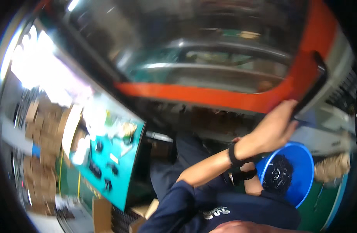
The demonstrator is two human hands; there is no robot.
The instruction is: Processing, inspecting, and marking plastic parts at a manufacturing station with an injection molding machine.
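"One thing first: where is your left hand [279, 125]?"

"Up on the black handle [313, 90], fingers clasped round its lower end. That handle sits on the right side of the orange-framed door [209, 97]."

"And your right hand [236, 139]?"

"Mostly hidden behind my left wrist [248, 146], with just a bit of finger showing. I cannot tell whether it holds anything."

"What's around you?"

"Just beside me on the right stands a blue bucket [301, 182] with small black parts [278, 174] in it, and a crumpled brown bundle [333, 167] is past it. Over on my left is a green table [132, 171] with dark pieces [95, 169] scattered on it; stacked cardboard boxes [46, 128] are farther out that way."
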